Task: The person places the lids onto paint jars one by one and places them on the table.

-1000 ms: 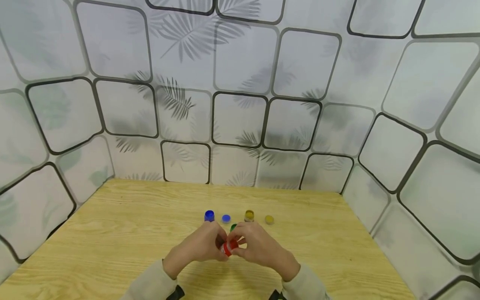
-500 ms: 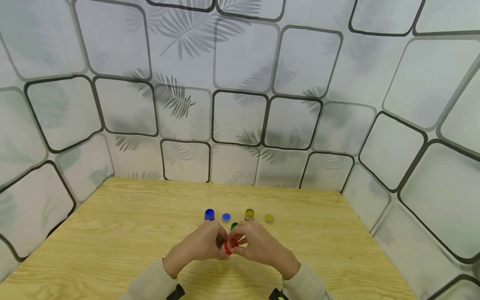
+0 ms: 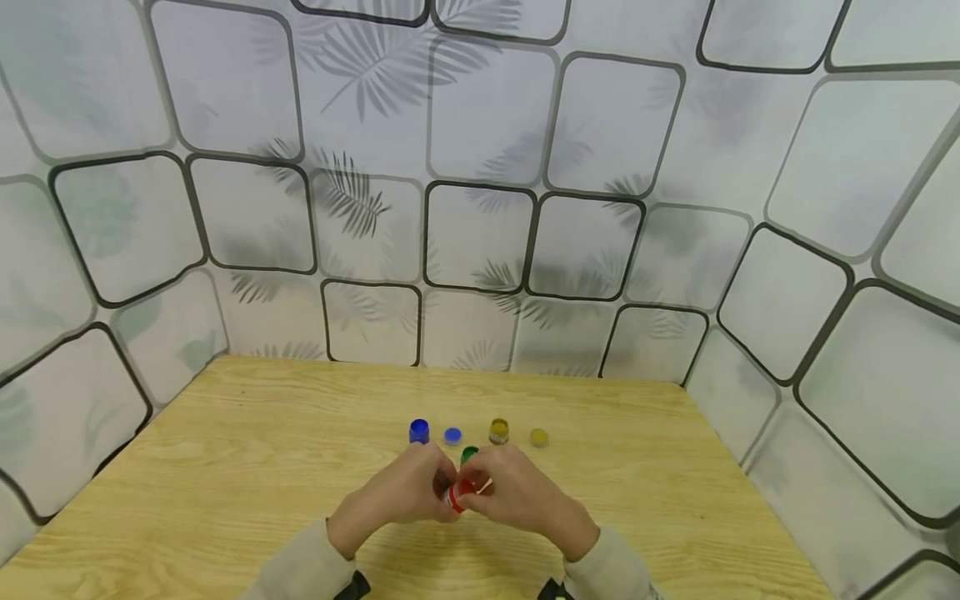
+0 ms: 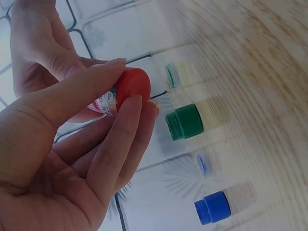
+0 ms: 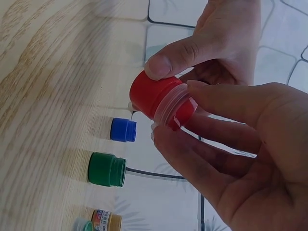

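Close together over the table's near half, both hands work on one small red paint jar (image 5: 149, 92). My left hand (image 3: 403, 487) grips its body between thumb and fingers; a printed label (image 4: 109, 99) shows past the thumb. My right hand (image 3: 517, 492) pinches the translucent lid (image 5: 172, 107) at the jar's mouth. Red shows through the lid, and whether it is loose or fully seated I cannot tell. In the head view the fingers hide most of the jar. Just beyond the hands stands an uncovered green jar (image 4: 186, 121).
Farther back on the wooden table (image 3: 300, 417) stand an uncovered blue jar (image 3: 419, 431) and a yellow jar (image 3: 498, 430). A blue lid (image 3: 452, 436) and a yellow lid (image 3: 538, 437) lie beside them. A green lid (image 4: 172, 75) lies near the green jar. A patterned wall covering (image 3: 480, 242) encloses the table.
The right fingers have shifted slightly around the lid, and a bit more of the green jar shows behind them. Both hands otherwise keep their place and hold.
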